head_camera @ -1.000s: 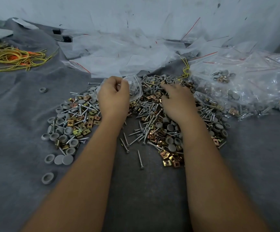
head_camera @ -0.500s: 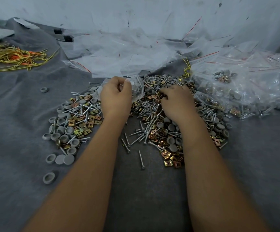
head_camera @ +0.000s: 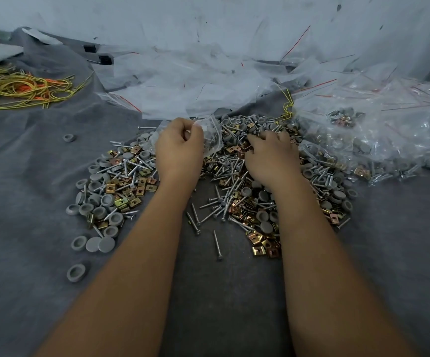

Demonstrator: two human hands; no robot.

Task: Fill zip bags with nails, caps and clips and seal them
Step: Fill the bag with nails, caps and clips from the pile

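A heap of silver nails (head_camera: 228,171), grey round caps (head_camera: 98,204) and brass square clips (head_camera: 262,244) lies spread on the grey cloth. My left hand (head_camera: 179,150) grips the mouth of a small clear zip bag (head_camera: 210,136) that holds a few grey caps, at the heap's far side. My right hand (head_camera: 270,155) lies palm down on the heap just right of the bag, its fingers curled into the nails and caps. Whether those fingers hold anything is hidden under the hand.
Empty clear zip bags (head_camera: 183,83) with red seal lines are piled at the back. Filled bags (head_camera: 368,140) lie heaped at the right. A tangle of yellow and orange ties (head_camera: 20,88) sits at the far left. Loose caps (head_camera: 76,273) are scattered near the front left.
My right hand's fingers have drawn in over the far part of the heap. My left hand and the bag have stayed in place.
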